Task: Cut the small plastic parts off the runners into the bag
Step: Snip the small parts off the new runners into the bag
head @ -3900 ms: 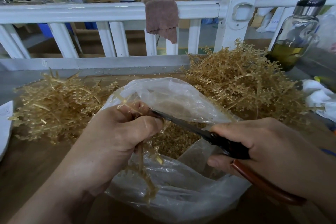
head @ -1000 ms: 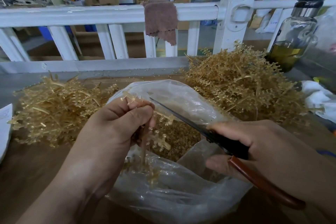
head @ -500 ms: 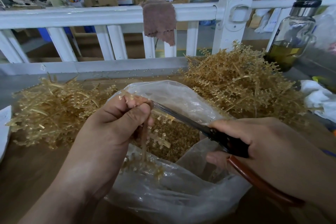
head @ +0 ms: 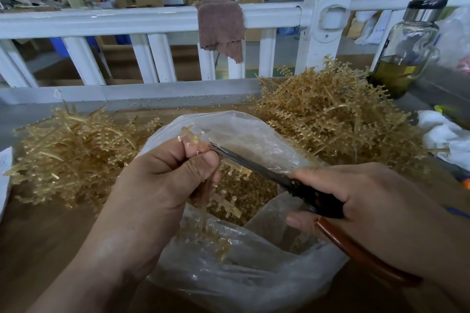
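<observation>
Snipping scissors (head: 254,165) now against runner (head: 190,134)

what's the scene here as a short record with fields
left hand: grips a runner over the bag
right hand: holds scissors, blade tip at the runner by the left hand
bag contents: loose cut parts
left pile: tangled runners on the table
right pile: taller heap of runners
behind: bottle far right, brown cloth draped over white railing
</observation>
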